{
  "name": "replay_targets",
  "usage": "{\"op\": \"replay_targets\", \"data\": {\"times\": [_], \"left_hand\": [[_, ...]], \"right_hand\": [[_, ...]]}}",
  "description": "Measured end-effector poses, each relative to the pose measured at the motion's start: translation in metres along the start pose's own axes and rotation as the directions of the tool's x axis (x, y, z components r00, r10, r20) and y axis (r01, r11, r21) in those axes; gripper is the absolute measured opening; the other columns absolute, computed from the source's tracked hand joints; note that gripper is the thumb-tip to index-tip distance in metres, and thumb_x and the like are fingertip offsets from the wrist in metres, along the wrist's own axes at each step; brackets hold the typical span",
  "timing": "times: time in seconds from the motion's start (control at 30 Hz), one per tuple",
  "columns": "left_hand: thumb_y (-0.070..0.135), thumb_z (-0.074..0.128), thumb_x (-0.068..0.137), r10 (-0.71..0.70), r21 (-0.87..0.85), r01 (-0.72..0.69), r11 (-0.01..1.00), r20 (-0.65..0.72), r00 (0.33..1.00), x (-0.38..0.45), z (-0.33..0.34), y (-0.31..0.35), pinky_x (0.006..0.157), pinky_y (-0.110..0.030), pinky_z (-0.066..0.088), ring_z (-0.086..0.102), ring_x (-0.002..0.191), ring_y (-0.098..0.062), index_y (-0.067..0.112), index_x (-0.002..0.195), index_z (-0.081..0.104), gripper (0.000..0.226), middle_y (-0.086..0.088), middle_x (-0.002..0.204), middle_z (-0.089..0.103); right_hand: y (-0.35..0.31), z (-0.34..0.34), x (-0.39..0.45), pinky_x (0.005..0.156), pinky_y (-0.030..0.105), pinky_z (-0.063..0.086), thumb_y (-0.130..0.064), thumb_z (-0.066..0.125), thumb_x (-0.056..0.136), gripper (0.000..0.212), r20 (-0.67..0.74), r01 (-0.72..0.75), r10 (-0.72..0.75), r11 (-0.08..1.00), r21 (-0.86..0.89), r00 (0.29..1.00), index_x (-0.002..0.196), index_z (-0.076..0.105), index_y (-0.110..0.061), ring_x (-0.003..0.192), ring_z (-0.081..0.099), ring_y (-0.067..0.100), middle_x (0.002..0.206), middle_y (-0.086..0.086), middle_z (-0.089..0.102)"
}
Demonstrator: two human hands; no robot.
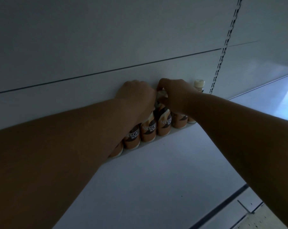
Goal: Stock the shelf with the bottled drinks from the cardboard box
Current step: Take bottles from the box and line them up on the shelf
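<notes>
Two forearms are stretched to the shelf's (156, 171) back wall.
One row of bottled drinks (148, 129) is placed mid-frame; left hand (136, 95) and right hand (174, 95) are curled over bottle tops, front unfilled, box unseen.

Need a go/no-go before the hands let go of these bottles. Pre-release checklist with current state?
1. Row of bottles upright against the back panel: ok.
2. Labels face front: ok where visible.
3. Left hand on bottle tops: ok; actual grip cannot tell.
4. Right hand closed around a cap: ok.
5. Free shelf in front of the row: ok.
6. Far-right bottle standing untouched: ok.
</notes>
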State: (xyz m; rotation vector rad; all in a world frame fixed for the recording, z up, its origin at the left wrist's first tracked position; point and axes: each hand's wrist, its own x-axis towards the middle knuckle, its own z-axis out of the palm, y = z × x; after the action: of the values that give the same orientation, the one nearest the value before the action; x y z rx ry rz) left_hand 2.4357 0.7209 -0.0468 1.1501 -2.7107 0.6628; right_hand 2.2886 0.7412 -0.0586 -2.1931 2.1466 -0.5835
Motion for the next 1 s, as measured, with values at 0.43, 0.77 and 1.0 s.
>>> {"op": "replay_targets", "data": {"times": [0.43, 0.77, 1.0], "left_hand": [[0.027, 0.058, 0.089, -0.034, -0.001, 0.034, 0.999, -0.043, 0.998, 0.001, 0.004, 0.009, 0.074, -0.035, 0.035, 0.052, 0.098, -0.029, 0.01, 0.102, 0.062, 0.022, -0.012, 0.109, 0.051], [0.03, 0.049, 0.09, 0.009, -0.06, -0.018, 0.998, -0.149, 0.989, 0.02, -0.001, 0.022, 0.081, -0.037, 0.038, 0.049, 0.101, -0.029, 0.012, 0.114, 0.048, 0.03, -0.012, 0.114, 0.052], [0.032, 0.049, 0.092, 0.078, -0.102, -0.091, 0.991, -0.127, 0.989, 0.065, -0.002, 0.052, 0.082, -0.039, 0.04, 0.051, 0.104, -0.03, 0.013, 0.117, 0.05, 0.031, -0.012, 0.115, 0.053]], "right_hand": [[0.004, 0.006, 0.002, 0.064, 0.029, 0.041, -0.018, 0.059, 0.093, 0.03, -0.058, -0.021, 0.023, 0.999, 0.03, 0.998, 0.122, 0.052, -0.018, 0.084, 0.056, 0.02, 0.108, 0.009, 0.063], [0.045, -0.013, -0.025, 0.08, 0.036, 0.054, -0.022, 0.057, 0.091, 0.031, -0.245, -0.166, 0.19, 0.979, 0.118, 0.951, 0.122, 0.053, -0.018, 0.092, 0.059, 0.02, 0.109, 0.006, 0.061], [0.08, -0.017, -0.008, 0.094, 0.045, 0.052, -0.015, 0.057, 0.091, 0.05, -0.157, -0.273, 0.275, 0.961, 0.037, 0.948, 0.139, 0.047, -0.026, 0.118, 0.055, 0.033, 0.14, 0.008, 0.044]]}}
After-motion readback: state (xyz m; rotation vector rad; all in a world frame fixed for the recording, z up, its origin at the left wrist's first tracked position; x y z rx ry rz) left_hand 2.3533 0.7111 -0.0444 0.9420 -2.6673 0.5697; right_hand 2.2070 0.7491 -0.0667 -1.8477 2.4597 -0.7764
